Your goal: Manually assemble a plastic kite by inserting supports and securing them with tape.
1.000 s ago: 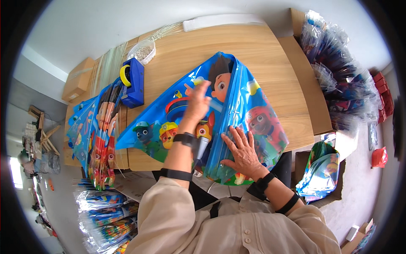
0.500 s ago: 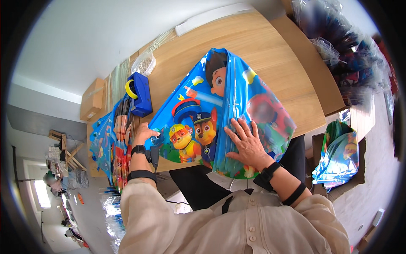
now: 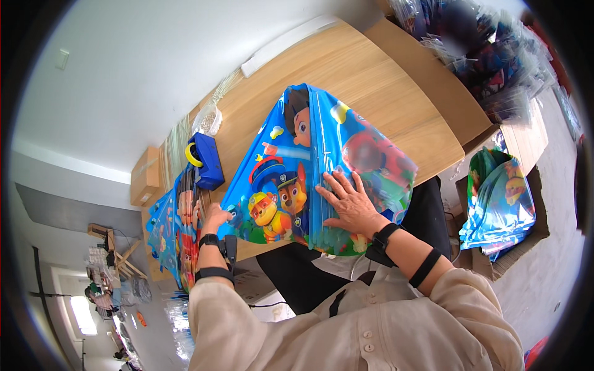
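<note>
The blue plastic sheet (image 3: 281,167), printed with cartoon figures, lies on the near part of the table (image 3: 383,74), directly in front of the person; its narrow end points away, and its lower edge goes a little over the table's near edge. Narrow folds run down its middle, and the layers at the right look half transparent. The right hand (image 3: 349,204) rests flat upon it beside the folds, with fingers spread wide, gripping nothing. The left hand (image 3: 215,217) is at the left corner, touching it; its fingers are partly hidden, so I cannot tell if it pinches the corner. In my judgement, the slippery layers could shift if the right palm presses unevenly, and a strong pull at the corner could crease the folds; the overhanging edge could also drag the sheet downward. Just beyond the left hand, a pile of printed sheets (image 3: 187,216) lies near the blue tape dispenser (image 3: 210,167), and its corners could catch. Farther are a white basket (image 3: 207,119) and a small cardboard box (image 3: 145,176). At the right, an open carton (image 3: 539,230) contains more folded sheets (image 3: 501,198). The printed figures wear small badges, and the cardboard box carries a small mark, but I can read no writing on them.
</note>
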The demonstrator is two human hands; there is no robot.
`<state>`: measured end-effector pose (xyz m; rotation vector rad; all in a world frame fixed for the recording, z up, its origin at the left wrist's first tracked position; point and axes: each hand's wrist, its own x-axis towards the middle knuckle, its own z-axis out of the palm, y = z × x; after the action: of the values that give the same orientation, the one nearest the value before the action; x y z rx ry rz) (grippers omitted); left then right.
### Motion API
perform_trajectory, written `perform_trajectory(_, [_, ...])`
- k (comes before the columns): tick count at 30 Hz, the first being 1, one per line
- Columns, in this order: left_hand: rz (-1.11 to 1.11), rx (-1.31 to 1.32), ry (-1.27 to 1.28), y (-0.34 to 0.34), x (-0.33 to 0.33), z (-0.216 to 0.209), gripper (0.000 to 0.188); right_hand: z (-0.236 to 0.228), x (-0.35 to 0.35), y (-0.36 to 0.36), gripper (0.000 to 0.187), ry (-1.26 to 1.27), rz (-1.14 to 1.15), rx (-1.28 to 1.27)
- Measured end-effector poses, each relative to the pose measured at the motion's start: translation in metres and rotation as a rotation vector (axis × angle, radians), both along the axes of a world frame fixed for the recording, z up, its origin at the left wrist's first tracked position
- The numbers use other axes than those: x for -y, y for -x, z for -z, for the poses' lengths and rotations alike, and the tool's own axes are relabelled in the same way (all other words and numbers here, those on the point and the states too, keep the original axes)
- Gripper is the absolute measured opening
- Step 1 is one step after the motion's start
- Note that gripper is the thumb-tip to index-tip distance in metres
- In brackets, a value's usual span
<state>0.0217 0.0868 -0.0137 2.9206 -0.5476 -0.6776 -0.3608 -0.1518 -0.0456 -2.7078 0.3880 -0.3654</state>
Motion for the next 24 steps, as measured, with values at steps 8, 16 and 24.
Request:
perform_trajectory(8, [0.011,-0.624,0.491,0.129,0.028,-0.088,0.044,0.004,0.001,0.002,0.082,0.01,0.008,0.029])
perform_trajectory(16, [0.125,-0.722,0.997,0.314,0.131,-0.109,0.036,0.036,0.001,-0.003,0.065,0.18,0.007,-0.076])
perform_trajectory(24, [0.321,-0.537,1.199,0.321,0.189,-0.07,0.029,0.053,-0.007,0.033,0.027,-0.742,-0.108,0.619])
